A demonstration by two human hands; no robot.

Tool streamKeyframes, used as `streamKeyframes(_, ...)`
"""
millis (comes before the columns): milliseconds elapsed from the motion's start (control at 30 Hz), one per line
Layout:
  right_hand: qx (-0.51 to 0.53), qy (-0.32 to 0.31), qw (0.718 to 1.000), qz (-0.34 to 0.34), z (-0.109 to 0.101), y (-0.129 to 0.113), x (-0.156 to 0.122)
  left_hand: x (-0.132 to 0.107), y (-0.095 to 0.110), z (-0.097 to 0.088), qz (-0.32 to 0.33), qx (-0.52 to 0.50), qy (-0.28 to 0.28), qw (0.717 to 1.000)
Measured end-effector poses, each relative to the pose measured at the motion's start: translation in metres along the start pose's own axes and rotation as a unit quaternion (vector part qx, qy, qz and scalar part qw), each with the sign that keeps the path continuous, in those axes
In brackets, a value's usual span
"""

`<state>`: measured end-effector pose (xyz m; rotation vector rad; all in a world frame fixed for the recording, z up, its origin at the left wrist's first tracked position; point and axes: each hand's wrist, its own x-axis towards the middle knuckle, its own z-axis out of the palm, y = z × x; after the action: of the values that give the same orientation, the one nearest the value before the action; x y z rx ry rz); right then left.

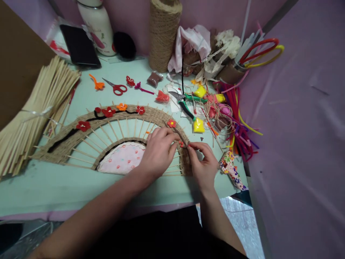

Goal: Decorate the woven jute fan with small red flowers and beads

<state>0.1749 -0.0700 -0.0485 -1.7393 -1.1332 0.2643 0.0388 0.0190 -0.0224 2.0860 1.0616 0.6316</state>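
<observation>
A fan-shaped woven jute piece [67, 138] with stick ribs lies on the pale green table [54, 187]. Red and orange flowers [109, 112] and a black cord run along its band. My left hand [157, 151] rests on its right part, fingers curled and pressing near a small red flower [171, 123]. My right hand [203, 162] is beside it at the fan's right end, fingers pinched on a tiny red piece [182, 144] at the woven band. A pink dotted fabric half-disc [122, 160] fills the fan's centre.
A bundle of bamboo sticks [29, 115] lies at the left. Red scissors [116, 87], green pliers [185, 102], yellow clay bags [198, 125], pipe cleaners [239, 126], a jute spool [163, 32], a bottle [98, 25] and a phone [80, 46] crowd the back. A purple sheet [296, 144] bounds the right.
</observation>
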Motion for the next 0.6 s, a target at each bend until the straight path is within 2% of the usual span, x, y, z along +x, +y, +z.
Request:
streamKeyframes(100,-0.036,-0.013,0.999,0.006,0.007,0.004,-0.001,0.006,0.002,0.005,0.010,0.146,-0.056,0.988)
streamKeyframes(200,-0.078,-0.019,0.997,-0.002,0.011,0.007,-0.003,0.011,0.003,0.011,0.010,0.202,-0.072,0.977)
streamKeyframes(367,-0.092,-0.005,0.996,-0.001,0.007,0.008,-0.001,0.018,0.001,0.020,0.028,0.239,-0.080,0.967)
streamKeyframes(600,-0.084,-0.009,0.996,0.011,0.003,0.011,0.000,0.022,0.000,0.025,0.023,0.244,-0.091,0.965)
